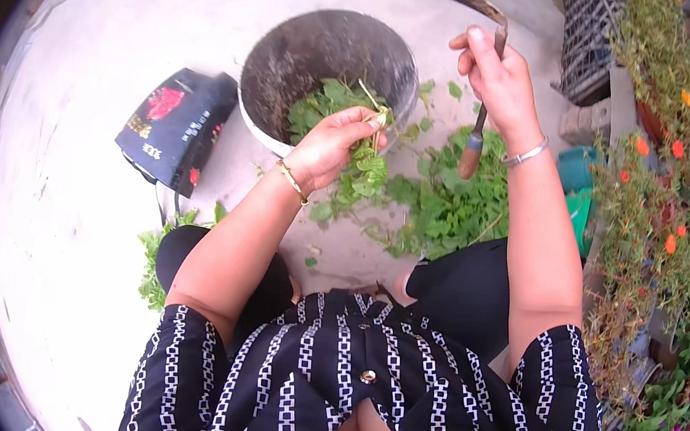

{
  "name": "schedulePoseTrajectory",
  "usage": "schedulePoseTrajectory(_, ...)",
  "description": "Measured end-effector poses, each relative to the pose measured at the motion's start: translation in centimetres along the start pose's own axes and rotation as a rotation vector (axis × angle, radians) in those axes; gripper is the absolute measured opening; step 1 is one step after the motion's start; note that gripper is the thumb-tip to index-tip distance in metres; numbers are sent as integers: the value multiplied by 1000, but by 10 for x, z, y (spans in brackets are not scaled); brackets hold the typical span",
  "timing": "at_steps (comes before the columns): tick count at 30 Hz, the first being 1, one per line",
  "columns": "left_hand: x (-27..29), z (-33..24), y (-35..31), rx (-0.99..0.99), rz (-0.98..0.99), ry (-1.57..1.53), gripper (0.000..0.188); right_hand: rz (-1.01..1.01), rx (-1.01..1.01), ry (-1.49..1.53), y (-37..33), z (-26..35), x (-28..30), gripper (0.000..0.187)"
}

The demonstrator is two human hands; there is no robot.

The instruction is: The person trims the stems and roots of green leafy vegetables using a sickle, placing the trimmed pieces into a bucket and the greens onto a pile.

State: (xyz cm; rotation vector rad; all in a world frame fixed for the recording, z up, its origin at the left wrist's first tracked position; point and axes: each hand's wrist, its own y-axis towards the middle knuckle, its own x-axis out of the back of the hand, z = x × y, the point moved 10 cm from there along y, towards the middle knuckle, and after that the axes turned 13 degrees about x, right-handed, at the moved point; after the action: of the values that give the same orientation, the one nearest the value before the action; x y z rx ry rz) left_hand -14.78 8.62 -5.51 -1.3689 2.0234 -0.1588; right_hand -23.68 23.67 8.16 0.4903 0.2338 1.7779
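My left hand (330, 145) is closed in a pinch on a small bunch of leafy greens (365, 173), whose leaves hang below the fingers. It is over the near right rim of a large bucket (283, 55) with a dark inside, where more cut leaves (310, 113) lie. My right hand (502, 84) is raised to the right of the bucket and grips a sickle (472, 149). The curved blade points left beyond the fingers, and the wooden handle hangs down past the wrist. Beneath that arm, a heap of leafy greens (459, 209) is spread on the ground.
Left of the bucket stands a black bag (169, 131) with a red flower print. More greens (151, 268) lie beside my left knee. Along the right are flowering plants (670, 197), a dark lattice crate (590, 43), bricks (583, 125) and a teal container (575, 167).
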Motion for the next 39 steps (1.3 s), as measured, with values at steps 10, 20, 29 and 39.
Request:
schedulePoseTrajectory(10,75,-104,-64,-270,-349,165,18,299,498,-191,-12,39,-129,23)
schedulePoseTrajectory(20,88,-105,-48,-151,-340,140,17,365,489,-378,2,16,-145,22)
schedulePoseTrajectory(29,86,-105,-42,-160,-335,221,17,420,473,-442,-3,8,-140,24)
schedulePoseTrajectory(39,74,-105,-50,-161,-393,229,17,300,432,-578,4,-8,-122,17)
